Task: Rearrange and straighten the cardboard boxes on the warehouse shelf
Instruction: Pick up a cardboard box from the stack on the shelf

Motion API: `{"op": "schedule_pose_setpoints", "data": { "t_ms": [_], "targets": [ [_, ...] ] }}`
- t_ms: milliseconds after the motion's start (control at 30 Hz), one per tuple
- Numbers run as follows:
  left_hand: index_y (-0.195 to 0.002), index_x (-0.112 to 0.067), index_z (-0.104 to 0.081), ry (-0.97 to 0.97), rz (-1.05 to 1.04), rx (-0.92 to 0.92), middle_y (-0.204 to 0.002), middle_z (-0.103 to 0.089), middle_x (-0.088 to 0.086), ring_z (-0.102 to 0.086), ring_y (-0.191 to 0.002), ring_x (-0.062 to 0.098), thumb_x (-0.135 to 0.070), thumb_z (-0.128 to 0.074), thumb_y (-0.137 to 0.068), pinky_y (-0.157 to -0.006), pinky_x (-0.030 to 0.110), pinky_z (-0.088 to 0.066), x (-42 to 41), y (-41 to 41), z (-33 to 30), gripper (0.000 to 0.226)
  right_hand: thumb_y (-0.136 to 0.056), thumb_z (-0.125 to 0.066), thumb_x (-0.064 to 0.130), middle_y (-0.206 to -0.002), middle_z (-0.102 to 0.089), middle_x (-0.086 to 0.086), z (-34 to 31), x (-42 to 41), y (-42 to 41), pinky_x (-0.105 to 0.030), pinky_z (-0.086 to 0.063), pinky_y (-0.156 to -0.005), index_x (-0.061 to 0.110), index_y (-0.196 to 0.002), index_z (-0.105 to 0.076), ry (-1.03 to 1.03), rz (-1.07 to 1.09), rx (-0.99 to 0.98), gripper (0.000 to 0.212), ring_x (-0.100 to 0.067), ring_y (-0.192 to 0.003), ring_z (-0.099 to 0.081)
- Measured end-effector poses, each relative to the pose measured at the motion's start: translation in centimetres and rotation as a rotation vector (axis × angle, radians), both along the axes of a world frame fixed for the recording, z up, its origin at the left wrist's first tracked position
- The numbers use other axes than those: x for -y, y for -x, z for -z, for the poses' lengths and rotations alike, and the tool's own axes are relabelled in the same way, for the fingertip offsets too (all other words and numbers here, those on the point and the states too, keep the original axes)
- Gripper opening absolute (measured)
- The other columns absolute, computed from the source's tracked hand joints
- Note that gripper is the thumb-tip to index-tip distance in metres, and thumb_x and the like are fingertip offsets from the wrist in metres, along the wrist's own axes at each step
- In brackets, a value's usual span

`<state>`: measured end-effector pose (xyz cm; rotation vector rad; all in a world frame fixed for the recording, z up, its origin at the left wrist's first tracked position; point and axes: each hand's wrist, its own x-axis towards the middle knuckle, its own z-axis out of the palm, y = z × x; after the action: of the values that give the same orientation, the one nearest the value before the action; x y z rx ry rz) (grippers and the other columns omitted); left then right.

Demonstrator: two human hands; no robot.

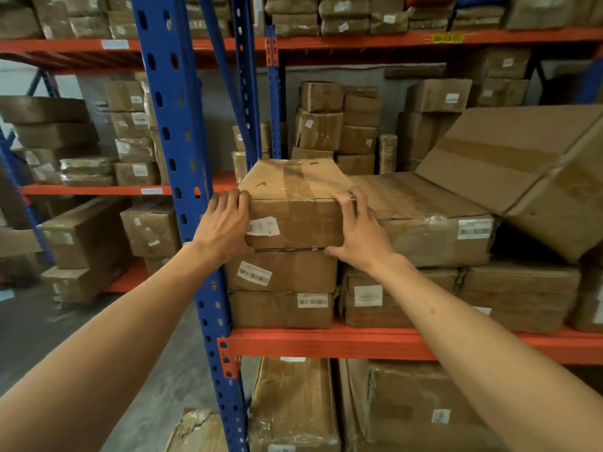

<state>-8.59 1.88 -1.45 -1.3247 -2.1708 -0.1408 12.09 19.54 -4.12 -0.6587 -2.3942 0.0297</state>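
Observation:
A taped cardboard box tops a stack of three at the left end of the orange shelf beam. My left hand grips its front left corner, fingers curled over the top edge. My right hand clasps its front right corner, thumb under the bottom edge. Below it lie a second box and a third box, each with a barcode label. To the right a wide flat box lies level, and a large box leans tilted on it.
A blue upright post stands just left of the stack, close to my left hand. More boxes fill the back of the shelf, the lower level and the neighbouring rack. Grey concrete floor lies at the lower left.

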Motion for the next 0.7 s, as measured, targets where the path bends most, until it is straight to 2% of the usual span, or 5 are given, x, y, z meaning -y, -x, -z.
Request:
{"op": "schedule_pose_setpoints", "data": {
  "t_ms": [100, 233, 333, 533, 700],
  "targets": [
    [-0.152, -0.001, -0.025, -0.016, 0.003, -0.022, -0.155, -0.029, 0.028, -0.024, -0.146, 0.047, -0.062, -0.089, -0.058, -0.124, 0.060, -0.009, -0.6, -0.5, 0.3, 0.129, -0.083, -0.087, 0.041, -0.173, -0.003, -0.010, -0.4, -0.5, -1.6, -0.051, -0.043, -0.114, 0.032, -0.164, -0.010, -0.064, -0.025, 0.071, 0.111, -0.041, -0.152, -0.032],
    [-0.160, -0.004, -0.006, -0.020, 0.122, -0.083, -0.166, -0.006, 0.028, 0.000, -0.154, 0.046, -0.079, -0.076, -0.060, -0.123, 0.055, 0.010, -2.8, -3.1, 0.7, 0.143, -0.085, -0.083, 0.048, -0.176, -0.002, -0.012, -1.0, -2.5, -5.1, -0.049, -0.025, -0.128, 0.032, -0.166, 0.000, -0.113, -0.049, 0.169, 0.117, -0.036, -0.160, -0.017],
    [-0.160, -0.006, 0.000, -0.038, 0.229, -0.100, -0.167, -0.004, 0.026, 0.001, -0.155, 0.042, -0.082, -0.071, -0.063, -0.125, 0.051, 0.011, -6.3, -6.2, 0.0, 0.142, -0.087, -0.078, 0.055, -0.176, -0.004, -0.015, -1.7, -5.0, -8.8, -0.040, -0.001, -0.128, 0.027, -0.167, -0.007, -0.156, 0.025, 0.197, 0.111, -0.035, -0.162, -0.010],
    [-0.161, -0.008, 0.011, 0.026, 0.374, -0.098, -0.169, 0.010, 0.020, 0.012, -0.156, 0.033, -0.083, -0.064, -0.071, -0.127, 0.046, 0.009, -15.5, -15.0, -2.1, 0.139, -0.087, -0.070, 0.069, -0.176, -0.002, -0.018, -5.6, -12.2, -18.8, -0.046, 0.008, -0.127, 0.025, -0.168, -0.011, -0.267, 0.173, 0.200, 0.110, -0.039, -0.163, -0.002],
    [-0.160, -0.015, 0.016, 0.025, 0.430, 0.021, -0.170, 0.007, 0.019, 0.006, -0.157, 0.034, -0.080, -0.070, -0.069, -0.127, 0.051, 0.001, -23.8, -22.7, -4.4, 0.141, -0.075, -0.074, 0.076, -0.174, -0.002, -0.016, -8.6, -18.8, -27.4, -0.051, 0.010, -0.127, 0.024, -0.166, -0.009, -0.274, 0.316, 0.096, 0.124, -0.037, -0.161, -0.001]
  ]
}}
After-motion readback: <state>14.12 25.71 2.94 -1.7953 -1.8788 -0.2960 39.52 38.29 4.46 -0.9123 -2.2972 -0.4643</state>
